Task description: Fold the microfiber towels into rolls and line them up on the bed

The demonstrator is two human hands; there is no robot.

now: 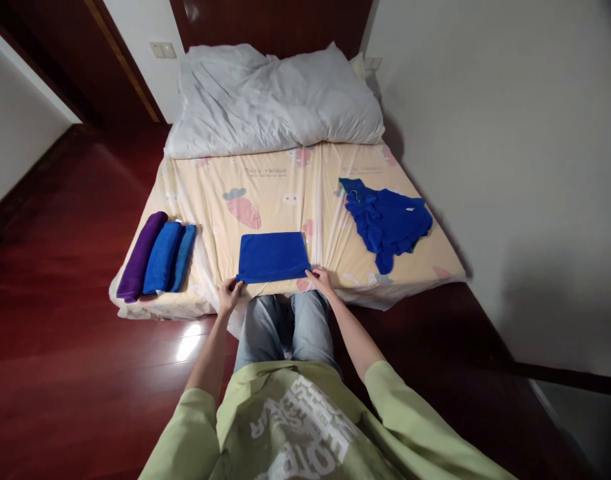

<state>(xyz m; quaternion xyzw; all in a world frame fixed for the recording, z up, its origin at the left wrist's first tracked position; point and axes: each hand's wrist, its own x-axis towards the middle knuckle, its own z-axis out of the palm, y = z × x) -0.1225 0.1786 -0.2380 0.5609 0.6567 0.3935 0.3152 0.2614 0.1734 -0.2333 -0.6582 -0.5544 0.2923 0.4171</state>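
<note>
A blue towel (274, 255) lies flat as a rectangle near the front edge of the bed, its near edge turned over in a narrow strip. My left hand (229, 295) pinches the near left corner of this towel. At the near right corner, my right hand (320, 280) grips the cloth between thumb and fingers. To the left rest a purple rolled towel (142, 257) and blue rolled towels (162, 257), side by side. On the right is a crumpled heap of blue cloth (388, 220) with a small white label.
The bed (205, 193) has a cream sheet printed with carrots. A grey-white quilt (280, 100) is bunched along the headboard (270, 27). A white wall (510, 167) rises on the right, and dark red floor (60, 333) extends on the left.
</note>
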